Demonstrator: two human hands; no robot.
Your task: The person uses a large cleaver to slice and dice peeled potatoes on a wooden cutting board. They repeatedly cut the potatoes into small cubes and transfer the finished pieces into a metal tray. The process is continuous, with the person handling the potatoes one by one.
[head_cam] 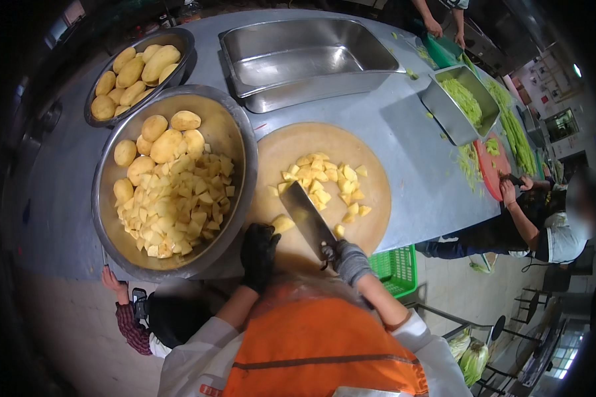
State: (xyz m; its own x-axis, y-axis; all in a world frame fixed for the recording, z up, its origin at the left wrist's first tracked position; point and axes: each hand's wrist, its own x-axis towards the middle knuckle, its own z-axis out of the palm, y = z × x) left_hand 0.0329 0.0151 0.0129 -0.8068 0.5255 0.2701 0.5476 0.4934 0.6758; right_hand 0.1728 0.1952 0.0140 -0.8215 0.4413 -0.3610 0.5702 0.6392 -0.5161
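A round wooden cutting board (315, 141) lies before me, with a loose group of cut potato chunks (323, 173) on it. My right hand (350, 260), in a grey knit glove, grips a cleaver (305, 218) whose blade slants across the board. To the blade's left lies a larger potato piece (282, 224). The fingers of my left hand (258, 255), black-gloved and curled, are at that piece's near edge; whether they grip it is hard to see. At the left, a large metal bowl (99, 198) holds whole peeled potatoes (166, 145) and a heap of potato chunks (179, 203).
Behind the bowl sits a second metal bowl (186, 42) of peeled potatoes. A deep steel pan (308, 84) stands beyond the board. At right are a steel container (444, 111) of shredded greens and a red board (491, 161) where a person cuts. Another person stands at lower left.
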